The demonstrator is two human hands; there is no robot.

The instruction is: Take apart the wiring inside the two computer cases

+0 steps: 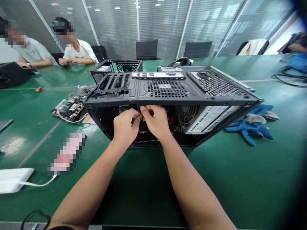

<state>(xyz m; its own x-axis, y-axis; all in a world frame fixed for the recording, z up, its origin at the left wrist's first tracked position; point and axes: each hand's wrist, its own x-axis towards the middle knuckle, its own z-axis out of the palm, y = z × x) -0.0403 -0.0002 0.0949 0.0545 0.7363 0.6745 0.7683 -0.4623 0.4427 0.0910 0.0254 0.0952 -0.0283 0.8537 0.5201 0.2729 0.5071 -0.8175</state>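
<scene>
Left of the computer case (165, 92) on the counter (240, 179): a circuit board (72, 107). At the case's open side, likely faced nearward for access, left hand (126, 126) and right hand (155, 119) pinch, on what I cannot tell; rightward, blue gloves (255, 127).

your green table (275, 172) carries the open computer case (137, 92); left of the case you have a circuit board (72, 107) and a white slab (13, 180) (its cable (39, 184) meets a blurred pink item (67, 153)), right of it blue gloves (255, 128), behind it a second case (103, 68).
</scene>
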